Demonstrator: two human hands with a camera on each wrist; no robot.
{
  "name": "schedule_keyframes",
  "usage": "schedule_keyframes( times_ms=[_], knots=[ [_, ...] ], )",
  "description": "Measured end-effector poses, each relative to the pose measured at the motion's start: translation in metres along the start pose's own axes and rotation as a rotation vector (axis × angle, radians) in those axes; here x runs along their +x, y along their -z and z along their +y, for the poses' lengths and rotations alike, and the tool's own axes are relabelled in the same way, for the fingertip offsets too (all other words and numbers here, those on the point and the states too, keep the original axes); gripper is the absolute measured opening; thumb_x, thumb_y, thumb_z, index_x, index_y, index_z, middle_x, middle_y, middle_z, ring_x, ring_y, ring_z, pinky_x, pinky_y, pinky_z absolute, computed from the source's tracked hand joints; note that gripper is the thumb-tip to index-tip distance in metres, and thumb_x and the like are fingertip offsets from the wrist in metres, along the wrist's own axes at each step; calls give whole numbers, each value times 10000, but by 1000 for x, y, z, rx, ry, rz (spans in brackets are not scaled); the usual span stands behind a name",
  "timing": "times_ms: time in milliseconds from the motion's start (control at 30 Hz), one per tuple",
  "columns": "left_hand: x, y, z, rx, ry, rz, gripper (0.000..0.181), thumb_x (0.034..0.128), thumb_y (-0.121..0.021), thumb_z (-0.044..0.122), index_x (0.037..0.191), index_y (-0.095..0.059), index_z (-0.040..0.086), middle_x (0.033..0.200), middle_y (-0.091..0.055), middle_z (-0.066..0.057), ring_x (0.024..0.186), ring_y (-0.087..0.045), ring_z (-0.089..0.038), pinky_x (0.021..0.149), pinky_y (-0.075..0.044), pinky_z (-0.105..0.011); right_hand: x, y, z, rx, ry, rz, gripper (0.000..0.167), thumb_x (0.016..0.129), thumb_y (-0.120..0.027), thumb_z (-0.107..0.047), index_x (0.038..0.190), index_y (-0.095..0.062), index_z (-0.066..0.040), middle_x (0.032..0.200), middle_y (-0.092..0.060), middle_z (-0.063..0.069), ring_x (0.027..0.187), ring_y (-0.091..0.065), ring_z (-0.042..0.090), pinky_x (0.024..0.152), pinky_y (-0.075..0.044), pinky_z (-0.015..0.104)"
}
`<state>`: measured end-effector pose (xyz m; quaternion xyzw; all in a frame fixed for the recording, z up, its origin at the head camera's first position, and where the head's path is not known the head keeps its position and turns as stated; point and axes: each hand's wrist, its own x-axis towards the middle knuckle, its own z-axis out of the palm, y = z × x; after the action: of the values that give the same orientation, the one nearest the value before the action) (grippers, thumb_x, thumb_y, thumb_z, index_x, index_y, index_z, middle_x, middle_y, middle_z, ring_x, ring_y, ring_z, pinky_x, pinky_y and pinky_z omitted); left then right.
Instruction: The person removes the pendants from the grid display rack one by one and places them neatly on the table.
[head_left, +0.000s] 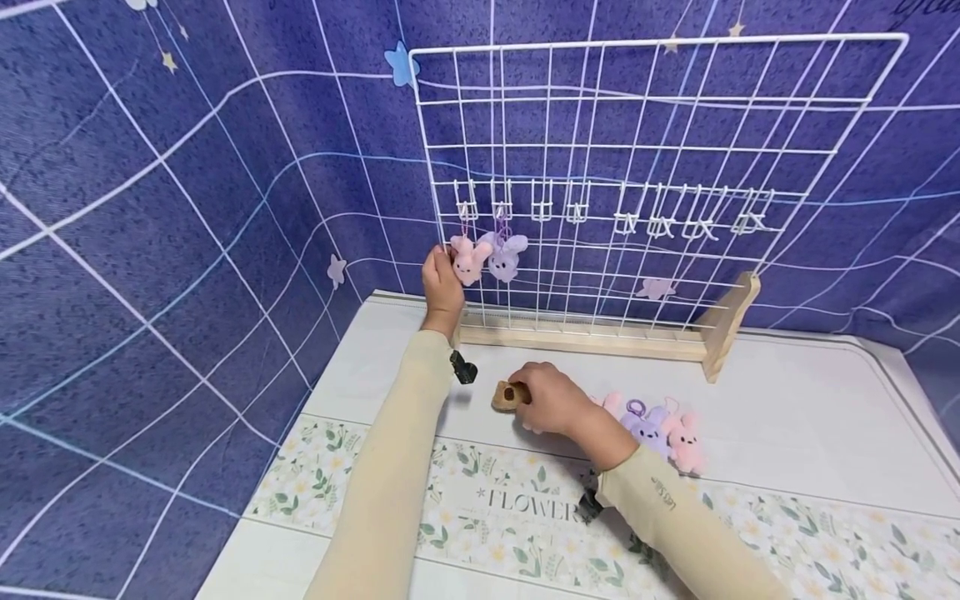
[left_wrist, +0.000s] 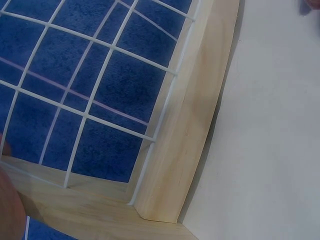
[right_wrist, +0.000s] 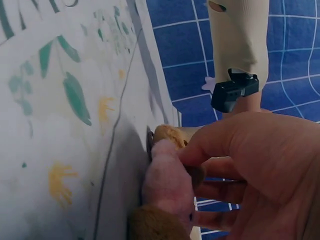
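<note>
A person in cream sleeves (head_left: 390, 450) worked with two bare hands at a white surface (head_left: 795, 392) crossed by a floral band with the printed letters "FLOWER". The left hand (head_left: 442, 283), at the far left, had its thumb and fingers curled around the left edge of a white wire rack (head_left: 660, 42), which stood upright in a wooden base (head_left: 577, 339).

The right hand (head_left: 555, 400), near the middle of the surface in front of the rack, pinched a small brown plush toy (head_left: 508, 396) between thumb and fingers. The right wrist view showed a pink plush toy (right_wrist: 167, 182) just beside those fingers, and a second brown plush shape (right_wrist: 157, 224) next to it, partly cut off.

At the rack's left end, just right of the left hand, a pink bunny (head_left: 468, 265) and a lilac bunny (head_left: 505, 265) hung side by side from hooks; more white hooks (head_left: 577, 212) lined the same row to the right. Right of the right hand, a lilac bunny and a pink bunny (head_left: 685, 442) lay close together, with more pink plush partly hidden by the hand. A blue, star-patterned backdrop (head_left: 187, 350) rose behind and at left.
</note>
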<state>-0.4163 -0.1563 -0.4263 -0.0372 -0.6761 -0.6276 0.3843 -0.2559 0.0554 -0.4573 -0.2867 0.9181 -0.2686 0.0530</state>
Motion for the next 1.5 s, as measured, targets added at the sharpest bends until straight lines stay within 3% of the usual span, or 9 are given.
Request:
schedule_keyframes(
  times_ms=[300, 500, 600, 767, 833, 933, 1100, 1267, 1500],
  knots=[
    [0, 3, 0, 19, 13, -3, 371, 1132, -353, 151, 889, -582, -12, 856, -552, 18, 795, -510, -52, 780, -434, -196, 2, 2, 2, 121, -17, 4, 446, 905, -706, -129, 1341, -680, -37, 1348, -627, 117, 1230, -591, 303, 1052, -525, 424],
    [0, -1, 2, 14, 8, 17, 368, 1122, -371, 162, 846, -575, 30, 827, -547, -7, 779, -503, -77, 764, -429, -209, 9, 8, -1, 448, -43, 254, 384, 964, -645, -51, 1347, -653, -81, 1497, -586, 148, 1290, -622, 333, 1120, -507, 500],
    [0, -4, 3, 35, 11, 16, 371, 1118, -367, 169, 834, -566, 39, 819, -541, 2, 773, -497, -81, 760, -422, -212, 16, 12, -2, 762, -57, 382, 304, 998, -589, 18, 1292, -652, -22, 1389, -675, 129, 1242, -669, 274, 1120, -527, 466],
    [-1, -5, 3, 71, 20, 19, 361, 1110, -358, 158, 841, -553, 16, 820, -536, -18, 775, -491, -92, 765, -413, -210, 30, 29, -5, 1645, -166, 353, 239, 1047, -426, 11, 1242, -556, -37, 1216, -727, 68, 1383, -605, 300, 1222, -433, 494],
    [-1, -5, 4, 84, 17, 26, 355, 1105, -359, 152, 852, -555, -1, 827, -544, -39, 782, -493, -103, 768, -413, -215, 36, 37, -6, 1930, -233, 301, 237, 1051, -384, -29, 1230, -526, -92, 1320, -677, 68, 1471, -525, 315, 1271, -367, 495],
    [-1, -4, 5, 93, 15, 33, 350, 1096, -360, 149, 859, -559, -14, 834, -552, -57, 788, -498, -121, 768, -416, -224, 46, 46, -7, 2165, -267, 258, 250, 1054, -371, -70, 1243, -531, -104, 1563, -516, 111, 1562, -407, 317, 1314, -288, 490],
    [-2, -1, 7, 119, 21, 28, 362, 1092, -342, 171, 861, -566, 4, 826, -546, -57, 787, -502, -138, 762, -412, -231, 60, 56, -19, 2285, -209, 235, 321, 1055, -368, -89, 1333, -528, -83, 1729, -295, 107, 1615, -297, 336, 1332, -236, 493],
    [-2, -1, 8, 124, 26, 20, 350, 1067, -329, 156, 886, -578, -10, 840, -561, -96, 799, -510, -159, 766, -406, -227, 65, 62, -29, 2262, -163, 218, 418, 1047, -364, -97, 1460, -429, -91, 1723, -273, 104, 1622, -261, 350, 1326, -247, 508],
    [-1, 0, 9, 136, 20, 10, 335, 1037, -321, 132, 902, -581, -28, 879, -587, -152, 822, -530, -208, 775, -411, -238, 65, 68, -35, 2227, -41, 160, 205, 1012, -386, -42, 1079, -575, -82, 1588, -413, 166, 1625, -241, 386, 1342, -206, 486]
  ],
)
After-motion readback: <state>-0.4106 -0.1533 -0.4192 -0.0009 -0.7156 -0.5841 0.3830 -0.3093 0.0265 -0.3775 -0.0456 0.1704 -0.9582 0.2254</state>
